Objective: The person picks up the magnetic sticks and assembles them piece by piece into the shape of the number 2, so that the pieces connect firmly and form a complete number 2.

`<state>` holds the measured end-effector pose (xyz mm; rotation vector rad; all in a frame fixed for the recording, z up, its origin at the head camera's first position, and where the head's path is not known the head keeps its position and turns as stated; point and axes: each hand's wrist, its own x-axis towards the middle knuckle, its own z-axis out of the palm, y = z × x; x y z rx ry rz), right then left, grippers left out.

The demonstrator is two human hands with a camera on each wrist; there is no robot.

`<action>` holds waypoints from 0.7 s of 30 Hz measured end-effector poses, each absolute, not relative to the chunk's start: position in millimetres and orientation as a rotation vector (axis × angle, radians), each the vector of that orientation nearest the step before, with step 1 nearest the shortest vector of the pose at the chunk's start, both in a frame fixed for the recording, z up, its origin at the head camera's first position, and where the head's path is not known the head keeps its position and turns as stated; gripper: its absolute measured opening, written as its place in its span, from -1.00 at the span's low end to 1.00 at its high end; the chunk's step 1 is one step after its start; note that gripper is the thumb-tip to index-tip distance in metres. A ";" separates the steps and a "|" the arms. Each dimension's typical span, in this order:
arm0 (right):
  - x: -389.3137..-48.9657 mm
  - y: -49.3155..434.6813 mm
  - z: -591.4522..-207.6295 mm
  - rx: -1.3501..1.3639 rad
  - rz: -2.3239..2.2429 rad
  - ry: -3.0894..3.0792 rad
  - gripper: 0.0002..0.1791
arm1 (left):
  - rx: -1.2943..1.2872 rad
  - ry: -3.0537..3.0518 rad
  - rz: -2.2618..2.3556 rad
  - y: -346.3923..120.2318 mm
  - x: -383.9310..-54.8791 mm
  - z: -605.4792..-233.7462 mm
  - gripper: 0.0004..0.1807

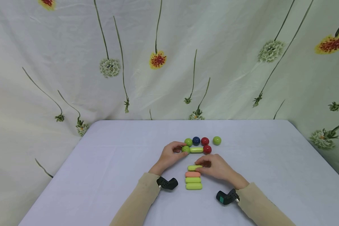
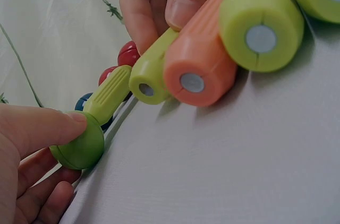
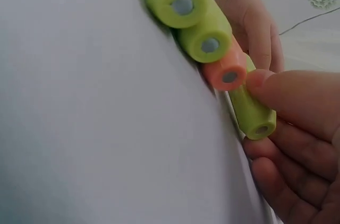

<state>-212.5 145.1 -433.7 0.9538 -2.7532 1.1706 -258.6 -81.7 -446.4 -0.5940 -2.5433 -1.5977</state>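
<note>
With thumb and fingers, my left hand (image 1: 169, 156) pinches a green ball (image 1: 185, 149) (image 2: 85, 147). A yellow-green magnetic rod (image 1: 196, 150) (image 2: 110, 92) runs from this ball to a red ball (image 1: 207, 149) on its right. Nearer to me, my right hand (image 1: 218, 168) pinches another yellow-green rod (image 1: 193, 168) (image 3: 251, 110) by its right end, the thumb lying along its side. That rod is the farthest of a short column, beside an orange rod (image 1: 192, 174) (image 3: 227, 72). Round grey metal discs show in the rod ends in both wrist views.
Two more yellow-green rods (image 1: 193, 180) (image 1: 194, 186) lie parallel on the near side of the orange one. Behind the joined pieces sit a green ball (image 1: 188, 142), a blue ball (image 1: 196, 140), a red ball (image 1: 205, 141) and, farther right, another green ball (image 1: 217, 140). A white cloth covers the table (image 1: 101, 175).
</note>
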 end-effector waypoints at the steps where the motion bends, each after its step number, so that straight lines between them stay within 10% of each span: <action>1: -212.9 146.0 -433.2 0.951 1.185 -2.759 -0.76 | -0.593 -2.545 -1.594 -81.7 -258.7 -446.6 -0.64; 21: -226.4 174.4 -420.2 0.807 1.772 -2.910 -0.60 | -0.607 -2.533 -1.604 -81.9 -260.2 -448.6 -0.63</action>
